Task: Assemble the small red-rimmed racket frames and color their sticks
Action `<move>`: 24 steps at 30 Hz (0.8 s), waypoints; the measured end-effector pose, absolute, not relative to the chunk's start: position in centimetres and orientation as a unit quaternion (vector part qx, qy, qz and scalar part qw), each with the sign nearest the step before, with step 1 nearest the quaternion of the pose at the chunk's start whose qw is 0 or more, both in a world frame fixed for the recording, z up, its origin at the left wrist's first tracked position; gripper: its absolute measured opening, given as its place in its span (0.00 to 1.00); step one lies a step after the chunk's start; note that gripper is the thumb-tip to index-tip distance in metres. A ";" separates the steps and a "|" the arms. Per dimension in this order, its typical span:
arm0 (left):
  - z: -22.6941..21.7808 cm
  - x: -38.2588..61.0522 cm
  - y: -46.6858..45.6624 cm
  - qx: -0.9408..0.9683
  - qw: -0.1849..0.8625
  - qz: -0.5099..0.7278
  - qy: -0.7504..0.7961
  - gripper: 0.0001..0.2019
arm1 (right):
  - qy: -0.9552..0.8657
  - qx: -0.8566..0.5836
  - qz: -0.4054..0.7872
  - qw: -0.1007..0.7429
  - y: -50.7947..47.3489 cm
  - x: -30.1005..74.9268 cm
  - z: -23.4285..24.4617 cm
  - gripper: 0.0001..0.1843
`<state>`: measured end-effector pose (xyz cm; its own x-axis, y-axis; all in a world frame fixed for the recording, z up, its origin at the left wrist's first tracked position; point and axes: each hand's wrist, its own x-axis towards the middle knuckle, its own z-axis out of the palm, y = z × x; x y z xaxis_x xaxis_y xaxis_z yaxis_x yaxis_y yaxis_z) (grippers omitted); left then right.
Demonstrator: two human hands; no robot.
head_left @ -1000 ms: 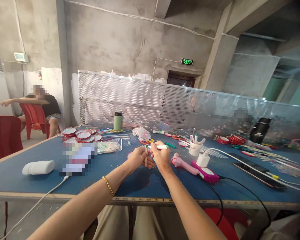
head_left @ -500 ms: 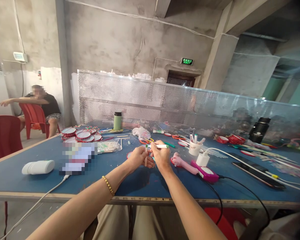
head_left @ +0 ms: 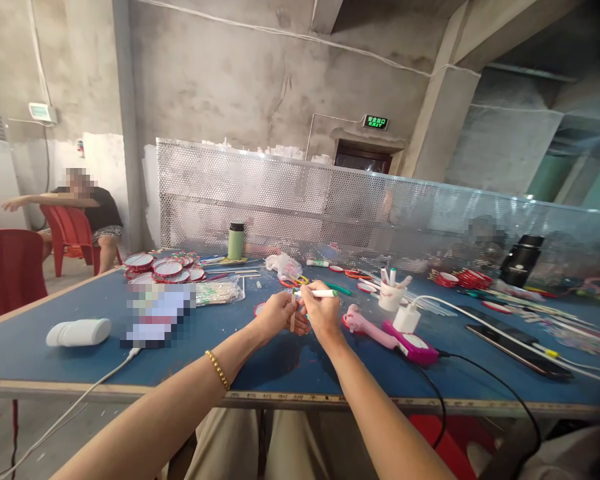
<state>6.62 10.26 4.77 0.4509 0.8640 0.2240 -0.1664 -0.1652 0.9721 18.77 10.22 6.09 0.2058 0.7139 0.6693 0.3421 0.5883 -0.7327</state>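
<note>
My right hand (head_left: 321, 312) is closed around a white marker pen (head_left: 324, 293) with a green end, its tip pointing left. Against it, my left hand (head_left: 279, 316) pinches a thin pale flat stick (head_left: 293, 315), held roughly upright. Green shows near the stick's top, where the marker's tip meets it or comes very close. Both hands are just above the blue tabletop. A red-rimmed round disc (head_left: 259, 309) peeks out behind my left hand, mostly hidden.
Right of my hands lie a pink glue gun (head_left: 370, 328), a magenta box (head_left: 411, 343) and a white cup of markers (head_left: 390, 296). Left are a phone (head_left: 160, 315), a white bottle (head_left: 79, 332) and red-rimmed discs (head_left: 168, 269). A green flask (head_left: 236, 241) stands behind. A person (head_left: 93, 210) sits far left.
The whole view has shifted very slightly. My hands, the marker and the stick keep almost the same position.
</note>
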 end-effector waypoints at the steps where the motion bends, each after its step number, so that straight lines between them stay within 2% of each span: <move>1: 4.8 6.6 10.3 0.621 0.582 0.443 0.281 0.12 | -0.617 -0.429 0.140 0.645 10.2 18.8 6.1 0.11; 24: 4.7 6.6 10.4 0.621 0.580 0.446 0.281 0.12 | -0.640 -0.433 0.105 0.626 10.4 19.0 5.9 0.12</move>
